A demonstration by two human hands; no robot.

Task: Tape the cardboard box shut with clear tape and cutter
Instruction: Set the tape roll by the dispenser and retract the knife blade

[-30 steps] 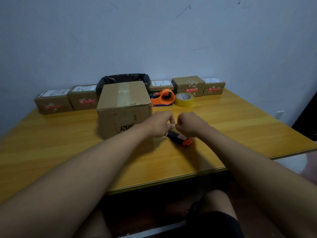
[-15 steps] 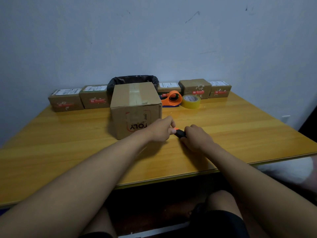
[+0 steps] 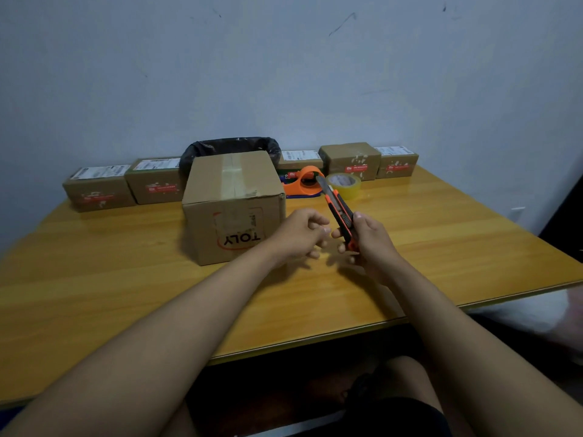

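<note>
A brown cardboard box (image 3: pixel 233 203) stands on the wooden table (image 3: pixel 126 279), flaps closed, with a strip of clear tape along its top seam. My right hand (image 3: pixel 367 244) grips an orange and black utility cutter (image 3: pixel 339 212), lifted off the table with the blade extended and pointing up and away. My left hand (image 3: pixel 299 236) hovers just left of the cutter's handle, fingers loosely curled and holding nothing. A roll of clear yellowish tape (image 3: pixel 344 186) lies behind the cutter, next to an orange tape dispenser (image 3: pixel 304 181).
Several small labelled parcels line the wall: two at the left (image 3: pixel 99 187) and three at the right (image 3: pixel 350 160). A black-lined bin (image 3: pixel 230 146) sits behind the box. The table's front edge runs near my knees.
My right hand has lifted the cutter off the table and raised it, blade now out. My left hand has let go of the cutter's tip and drawn slightly left.
</note>
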